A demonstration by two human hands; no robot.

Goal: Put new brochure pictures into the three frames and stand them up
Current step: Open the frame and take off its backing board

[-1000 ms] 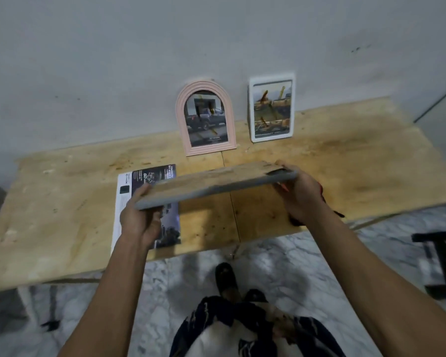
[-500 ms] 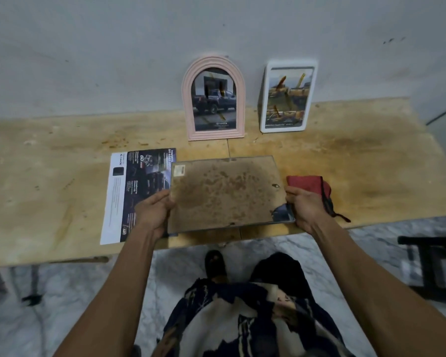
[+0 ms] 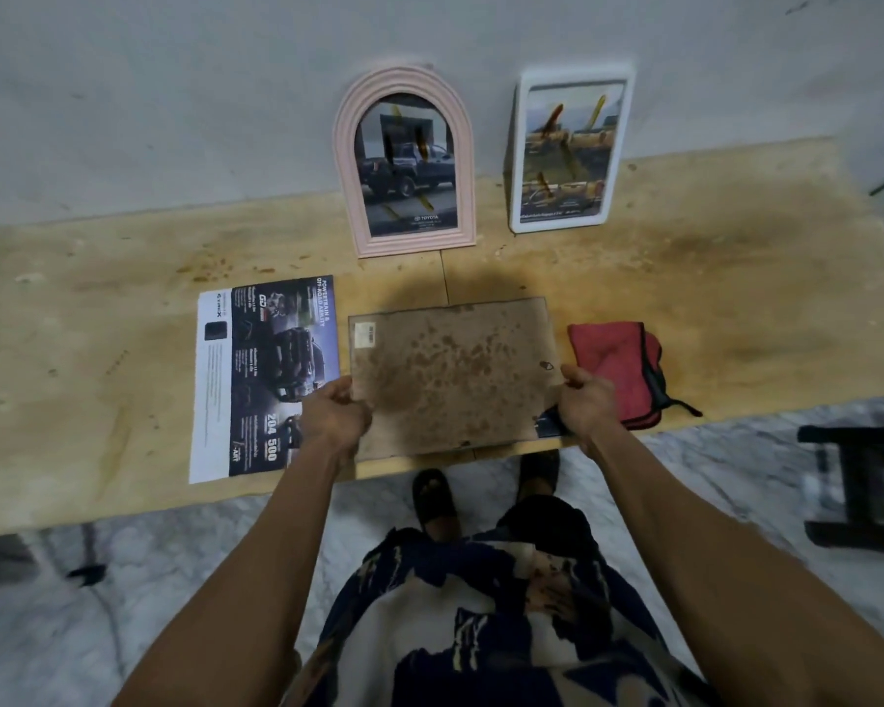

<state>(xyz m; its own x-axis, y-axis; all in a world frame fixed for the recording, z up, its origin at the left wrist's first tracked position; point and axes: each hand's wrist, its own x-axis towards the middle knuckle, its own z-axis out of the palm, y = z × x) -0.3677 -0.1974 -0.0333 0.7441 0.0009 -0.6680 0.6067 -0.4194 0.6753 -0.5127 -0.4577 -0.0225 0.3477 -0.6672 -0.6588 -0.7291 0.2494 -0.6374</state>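
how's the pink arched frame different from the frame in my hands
The pink arched frame stands upright against the wall, picture side out; the frame in your hands lies flat, its stained brown back up. The pink one is arch-topped, the held one rectangular. The pink one stands untouched; the left hand and right hand grip the other's near corners.

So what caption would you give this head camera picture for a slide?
Both hands hold the third frame face down on the table, between brochure and red cloth.

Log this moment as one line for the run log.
left hand: grips frame | right hand: grips frame | frame: back up, over table | standing frames: two
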